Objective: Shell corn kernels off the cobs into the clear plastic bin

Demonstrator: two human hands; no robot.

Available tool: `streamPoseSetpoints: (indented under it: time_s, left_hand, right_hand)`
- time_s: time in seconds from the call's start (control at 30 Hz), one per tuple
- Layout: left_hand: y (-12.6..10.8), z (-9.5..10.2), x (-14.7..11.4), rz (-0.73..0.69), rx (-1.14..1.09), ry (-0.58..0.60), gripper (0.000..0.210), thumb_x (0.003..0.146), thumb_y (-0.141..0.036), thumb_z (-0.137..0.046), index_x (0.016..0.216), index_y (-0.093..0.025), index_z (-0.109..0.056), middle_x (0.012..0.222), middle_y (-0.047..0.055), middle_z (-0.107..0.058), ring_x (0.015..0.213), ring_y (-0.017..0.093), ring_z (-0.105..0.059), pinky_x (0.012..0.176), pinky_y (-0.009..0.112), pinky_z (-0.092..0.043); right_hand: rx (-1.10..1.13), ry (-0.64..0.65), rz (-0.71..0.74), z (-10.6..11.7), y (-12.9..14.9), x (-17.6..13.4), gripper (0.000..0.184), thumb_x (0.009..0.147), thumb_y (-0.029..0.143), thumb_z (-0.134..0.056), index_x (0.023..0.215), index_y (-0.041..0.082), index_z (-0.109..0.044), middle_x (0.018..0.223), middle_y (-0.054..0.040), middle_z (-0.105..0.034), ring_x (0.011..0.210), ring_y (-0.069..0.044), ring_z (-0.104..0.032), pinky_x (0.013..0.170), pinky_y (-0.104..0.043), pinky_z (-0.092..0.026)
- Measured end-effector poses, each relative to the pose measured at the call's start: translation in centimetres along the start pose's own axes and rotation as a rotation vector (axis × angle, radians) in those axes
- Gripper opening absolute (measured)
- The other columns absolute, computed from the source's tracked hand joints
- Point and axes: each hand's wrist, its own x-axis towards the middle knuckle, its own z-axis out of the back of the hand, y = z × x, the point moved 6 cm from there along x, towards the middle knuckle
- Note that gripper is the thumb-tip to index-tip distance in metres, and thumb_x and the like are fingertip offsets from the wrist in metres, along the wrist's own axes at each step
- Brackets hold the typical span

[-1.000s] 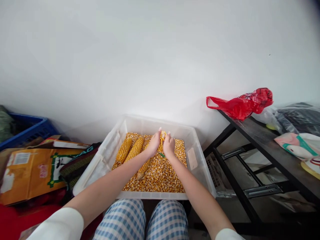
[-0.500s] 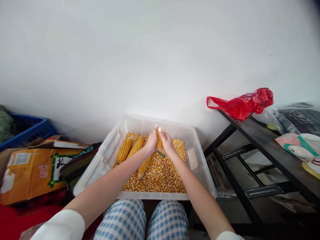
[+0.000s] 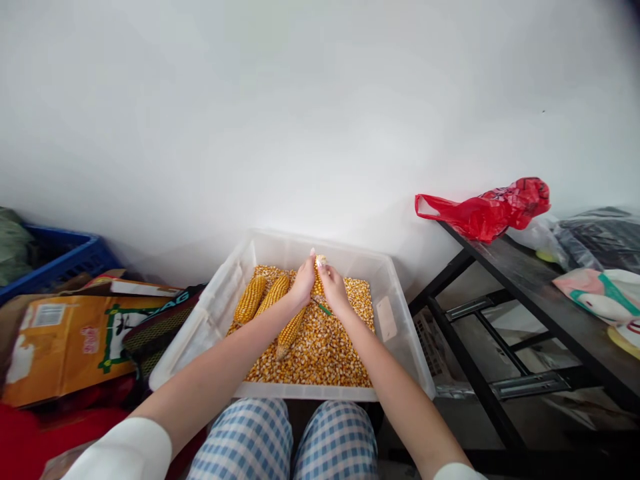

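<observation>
Between my two hands, above the loose kernels, stands a corn cob (image 3: pixel 317 287), partly hidden by the fingers. My left hand (image 3: pixel 303 281) is closed around its left side, with the thumb up. From the right, my right hand (image 3: pixel 332 283) grips the same cob, the thumb near its pale top end. A thin green-tipped tool (image 3: pixel 323 307) shows just below the hands; I cannot tell whether a hand holds it. Whole corn cobs (image 3: pixel 249 299) lie at the left of the clear plastic bin (image 3: pixel 405 320), one of them under my left forearm. Corn kernels (image 3: pixel 320 353) cover the bin's bottom.
A dark table (image 3: pixel 545 287) with a red plastic bag (image 3: pixel 493 205) on its corner stands to the right. At the left are an orange cardboard box (image 3: pixel 65 347) and a blue crate (image 3: pixel 60 260). Behind the bin rises a white wall (image 3: pixel 300 120).
My right thumb and fingers have shifted slightly at the top of the cob, where more of the pale end shows. My left hand stays nearly the same. The whole view has drifted a little.
</observation>
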Motion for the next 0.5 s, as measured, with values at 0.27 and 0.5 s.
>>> streamPoseSetpoints:
  time_s: [0.27,0.5]
  left_hand:
    - [0.7,-0.6,0.3,0.151,-0.127,0.059,0.040,0.070,-0.056,-0.051,0.074,-0.017,-0.055,0.062,0.001,-0.060,0.056,0.015,-0.057,0.058,0.026,-0.045]
    - [-1.1,1.3,1.3,0.169,-0.226,-0.081,0.051,0.071,-0.065,-0.039,0.078,-0.017,-0.053,0.058,0.003,-0.060,0.057,0.016,-0.060,0.056,0.028,-0.047]
  right_hand:
    - [0.138,-0.042,-0.073,0.4,-0.8,0.1,0.057,0.082,0.057,-0.019,0.084,0.017,-0.059,0.083,-0.0057,-0.065,0.075,-0.015,-0.058,0.066,-0.025,-0.044]
    - [0.241,0.152,-0.142,-1.9,-0.2,-0.6,0.048,0.075,0.059,-0.037,0.094,0.019,-0.055,0.085,-0.0027,-0.063,0.069,-0.014,-0.059,0.055,-0.023,-0.045]
